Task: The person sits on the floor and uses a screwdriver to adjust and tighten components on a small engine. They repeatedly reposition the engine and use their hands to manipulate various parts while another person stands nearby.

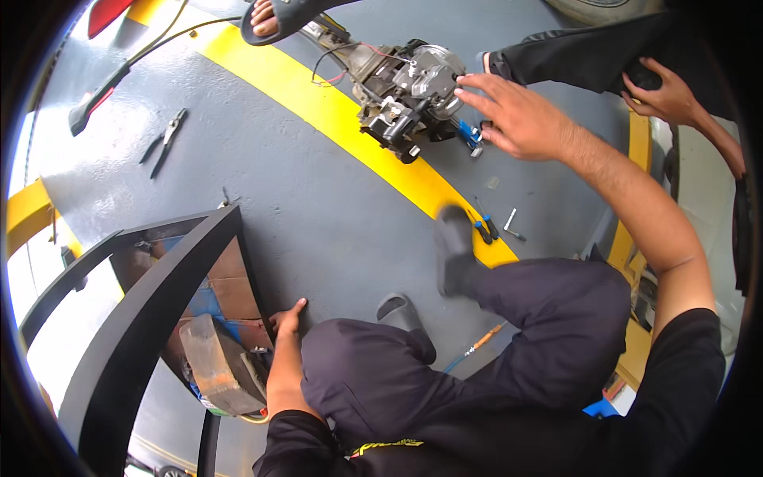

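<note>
My right hand (520, 119) is open, fingers spread, at the right side of a silver and black motor assembly (433, 79) on the floor. Its fingertips touch or hover beside the round housing; which, I cannot tell. Loose red and black wires and a long shaft run from the assembly toward the upper left. A blue piece (469, 135) shows under its right side. Down at the lower left, my left hand (288, 319) grips the edge of a black metal cart (246, 270), thumb sticking out and some fingers hidden.
Pliers (165, 143) lie on the grey floor at left. Two screwdrivers (486, 229) and a small bent tool (513, 224) lie by my foot. An orange-ended blue hose (481, 340) runs between my legs. Another person's hand (668, 94) and sandalled foot (270, 22) are close by.
</note>
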`<state>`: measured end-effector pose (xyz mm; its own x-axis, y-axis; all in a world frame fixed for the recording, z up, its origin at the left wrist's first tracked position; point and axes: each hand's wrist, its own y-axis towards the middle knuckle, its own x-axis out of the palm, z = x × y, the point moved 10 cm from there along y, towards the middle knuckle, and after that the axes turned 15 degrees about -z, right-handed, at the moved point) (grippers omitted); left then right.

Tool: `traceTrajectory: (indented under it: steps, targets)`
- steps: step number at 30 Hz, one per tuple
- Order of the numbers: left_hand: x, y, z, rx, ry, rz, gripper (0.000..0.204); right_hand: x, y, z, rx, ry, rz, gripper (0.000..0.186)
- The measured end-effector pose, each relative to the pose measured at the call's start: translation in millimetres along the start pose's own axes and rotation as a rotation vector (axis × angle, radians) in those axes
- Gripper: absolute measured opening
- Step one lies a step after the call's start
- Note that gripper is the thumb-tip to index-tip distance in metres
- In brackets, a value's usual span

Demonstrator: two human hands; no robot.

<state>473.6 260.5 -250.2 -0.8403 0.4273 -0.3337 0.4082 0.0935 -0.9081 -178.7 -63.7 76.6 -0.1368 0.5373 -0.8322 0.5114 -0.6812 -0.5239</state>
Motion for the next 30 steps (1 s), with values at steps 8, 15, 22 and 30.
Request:
traceTrajectory:
  steps: [8, 15, 22, 30]
  targets:
    - [6, -14, 35, -0.005, 0.509, -0.195, 0.128, 10, 33, -2, -0.131, -0.010, 0.561, 0.037]
    - [13, -277, 268, 0.531, 0.743, -0.351, 0.084, 8, 61, 18, -0.204, 0.185, 0.812, 0.024]
    - [-91, -402, 505, 0.792, 0.526, 0.064, 0.083, 5, 68, 20, -0.187, 0.163, 0.752, 0.028]
    - [-315, -276, 604, 1.232, -1.096, 0.150, 0.084, 17, 65, 25, -0.159, 0.244, 0.725, 0.029]
